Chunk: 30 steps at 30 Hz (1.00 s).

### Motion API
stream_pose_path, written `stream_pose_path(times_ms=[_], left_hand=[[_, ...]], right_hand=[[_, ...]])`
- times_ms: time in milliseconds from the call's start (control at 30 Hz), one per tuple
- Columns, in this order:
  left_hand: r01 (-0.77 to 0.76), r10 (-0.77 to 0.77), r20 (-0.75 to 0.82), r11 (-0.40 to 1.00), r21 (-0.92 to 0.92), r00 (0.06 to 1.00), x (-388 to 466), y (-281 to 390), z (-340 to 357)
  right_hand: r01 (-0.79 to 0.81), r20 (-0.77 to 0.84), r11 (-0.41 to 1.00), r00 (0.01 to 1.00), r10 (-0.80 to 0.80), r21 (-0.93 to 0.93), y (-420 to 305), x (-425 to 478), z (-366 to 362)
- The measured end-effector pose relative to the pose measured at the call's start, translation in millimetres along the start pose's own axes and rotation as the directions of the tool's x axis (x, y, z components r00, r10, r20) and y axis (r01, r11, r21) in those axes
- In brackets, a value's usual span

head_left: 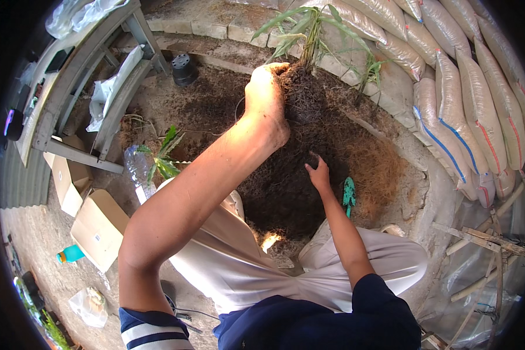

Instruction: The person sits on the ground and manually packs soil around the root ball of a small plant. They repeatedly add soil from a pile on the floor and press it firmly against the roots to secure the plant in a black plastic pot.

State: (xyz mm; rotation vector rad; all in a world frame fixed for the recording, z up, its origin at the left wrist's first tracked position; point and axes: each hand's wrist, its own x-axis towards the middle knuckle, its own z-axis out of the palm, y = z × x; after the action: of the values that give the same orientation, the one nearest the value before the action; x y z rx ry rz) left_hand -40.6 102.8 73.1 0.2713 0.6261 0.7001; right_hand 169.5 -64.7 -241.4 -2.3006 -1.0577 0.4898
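Note:
My left hand (264, 83) is raised at the top middle, closed round the base of a leafy plant (308, 43). Dark soil clings to the plant's root ball (304, 92), just right of that hand. Lower down, over a heap of dark soil (275, 188), my right hand (319, 173) has its thumb and fingers apart, with nothing held between them. A green hand trowel (349, 192) lies right of my right wrist. Brown fibre (372, 166) is spread beyond the trowel.
Filled plastic sacks (477, 118) are stacked at the right. A black plant pot (184, 70) stands near a bench (124, 92) at upper left. A small potted-looking leafy plant (162, 159), a clear plastic bottle (139, 170) and cardboard boxes (100, 227) are at the left. Wooden sticks (481, 238) lie lower right.

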Motion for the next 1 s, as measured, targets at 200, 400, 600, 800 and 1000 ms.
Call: stream_pose_path(times_ms=[200,400,600,800,1000], left_hand=[[0.004,-0.004,-0.009,1.000,0.026,1.000,-2,0,1],[0.006,-0.006,0.031,1.000,0.001,0.999,-3,-1,3],[0.013,-0.013,0.048,1.000,-0.016,0.999,4,-2,-3],[0.005,-0.005,0.024,1.000,0.019,1.000,2,-1,-4],[0.003,-0.003,0.011,1.000,-0.009,1.000,1,-3,2]], right_hand=[[-0.157,0.006,0.982,0.987,0.158,0.105,7,4,-3],[-0.100,0.284,0.942,0.938,0.197,-0.322,23,-1,9],[0.089,0.454,0.912,0.884,0.113,-0.399,13,-17,22],[0.145,0.260,0.948,0.963,-0.070,-0.283,18,15,13],[0.072,0.161,0.971,0.986,-0.035,-0.227,24,42,-7]])
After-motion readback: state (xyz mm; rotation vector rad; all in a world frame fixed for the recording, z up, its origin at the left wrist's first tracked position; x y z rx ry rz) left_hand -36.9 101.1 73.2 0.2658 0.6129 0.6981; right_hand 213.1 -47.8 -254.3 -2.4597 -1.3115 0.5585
